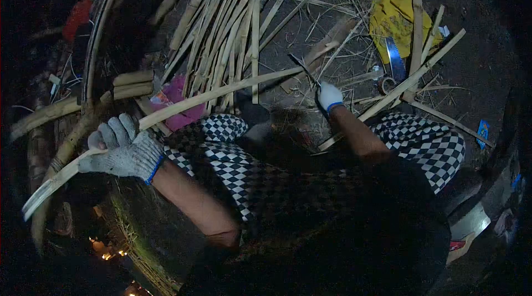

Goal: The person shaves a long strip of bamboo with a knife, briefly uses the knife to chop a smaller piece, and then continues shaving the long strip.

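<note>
My left hand, in a grey knit glove with a blue cuff, is closed around a long split bamboo strip. One end of the strip sticks out past the glove at the lower left; the other slants up to the right. My right hand, in a white glove, grips a knife whose handle is hidden in the fist. The dark blade crosses the strip near its far end. A thick bamboo piece lies behind the blade.
Beyond my checkered trousers lies a pile of bamboo strips. A yellow cloth, a saw and a tape roll are at the right. Another strip leans over my leg. Small flames glow at the lower left.
</note>
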Motion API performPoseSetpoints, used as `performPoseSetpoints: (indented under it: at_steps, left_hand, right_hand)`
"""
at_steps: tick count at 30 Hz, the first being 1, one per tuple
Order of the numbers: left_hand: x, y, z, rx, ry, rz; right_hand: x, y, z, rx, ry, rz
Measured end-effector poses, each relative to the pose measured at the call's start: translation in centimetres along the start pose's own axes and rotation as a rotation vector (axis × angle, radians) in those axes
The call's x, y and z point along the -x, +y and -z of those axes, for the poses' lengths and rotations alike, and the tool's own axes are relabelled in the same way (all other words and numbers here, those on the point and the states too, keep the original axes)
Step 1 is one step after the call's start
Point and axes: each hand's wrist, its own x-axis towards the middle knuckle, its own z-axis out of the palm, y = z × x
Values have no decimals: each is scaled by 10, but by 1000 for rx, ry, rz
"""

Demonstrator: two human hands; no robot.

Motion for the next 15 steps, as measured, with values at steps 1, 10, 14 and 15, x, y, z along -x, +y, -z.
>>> performPoseSetpoints:
  at_steps: [1,10,14,15]
  left_hand:
    - [0,0,-1,14,2,0]
    - [0,-7,-1,-64,77,-39]
    - [6,-1,7,2,13,-18]
    - [7,0,5,32,8,-8]
  right_hand:
    - [-3,-8,2,-5,3,-5]
    - [11,-91,45,-228,226,510]
    - [4,3,-1,-26,0,-70]
    - [-1,4,-5,-29,8,-66]
